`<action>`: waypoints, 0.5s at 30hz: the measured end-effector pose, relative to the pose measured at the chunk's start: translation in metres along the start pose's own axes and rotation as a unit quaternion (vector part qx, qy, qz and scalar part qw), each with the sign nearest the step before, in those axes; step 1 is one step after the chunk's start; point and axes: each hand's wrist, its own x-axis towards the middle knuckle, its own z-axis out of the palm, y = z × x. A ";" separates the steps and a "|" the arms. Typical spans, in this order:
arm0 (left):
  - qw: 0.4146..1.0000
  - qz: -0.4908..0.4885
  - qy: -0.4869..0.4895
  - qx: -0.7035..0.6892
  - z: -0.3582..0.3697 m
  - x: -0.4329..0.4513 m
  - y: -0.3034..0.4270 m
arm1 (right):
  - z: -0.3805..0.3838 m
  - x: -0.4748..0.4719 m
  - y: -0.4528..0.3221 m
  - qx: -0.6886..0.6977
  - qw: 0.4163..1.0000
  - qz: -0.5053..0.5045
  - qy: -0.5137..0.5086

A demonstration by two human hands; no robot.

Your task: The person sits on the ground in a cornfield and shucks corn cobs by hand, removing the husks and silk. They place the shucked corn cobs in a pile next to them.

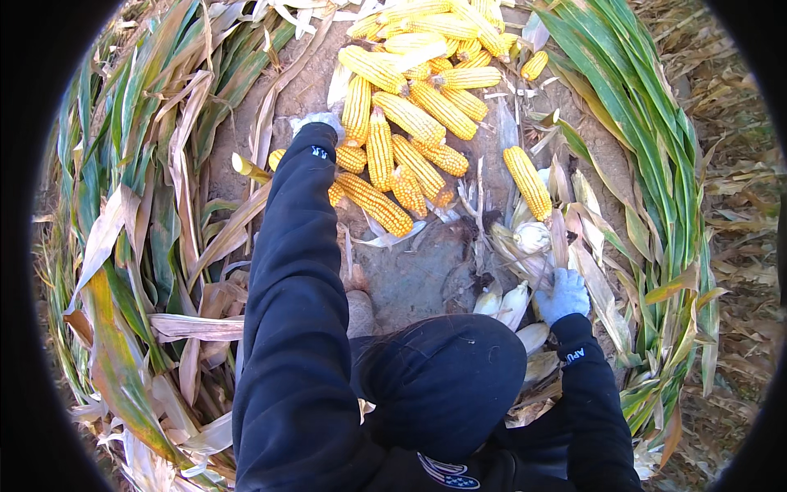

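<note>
My left hand (318, 123), in a light glove, is stretched far forward to the left edge of a pile of husked yellow corn ears (409, 117); the sleeve hides part of it, and its grip is unclear. A pale husk (339, 86) lies just beyond it. To the right, my right hand (562, 295), also gloved, rests at dry corn husks (535, 267) near my knee; whether its fingers hold them is unclear. A husked corn ear (527, 184) lies beyond that hand, its lower end by the husks. Ears still in pale husks (512, 305) lie left of it.
Leafy corn stalks (147, 215) are heaped along the left side, and green corn leaves (652, 154) curve along the right. A cut stalk end (249, 167) points towards the pile. One small corn ear (534, 66) lies apart at the upper right. Bare soil (418, 264) shows before my knee.
</note>
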 end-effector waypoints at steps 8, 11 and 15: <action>0.998 -0.006 0.057 -0.001 0.010 0.006 0.001 | -0.002 0.002 0.001 -0.005 1.000 -0.005 -0.011; 0.995 0.014 0.067 -0.068 0.016 0.027 -0.034 | 0.003 0.005 0.001 0.019 1.000 -0.015 -0.011; 0.983 -0.047 0.125 -0.129 -0.018 0.015 -0.032 | 0.002 0.003 0.003 0.024 1.000 0.004 -0.017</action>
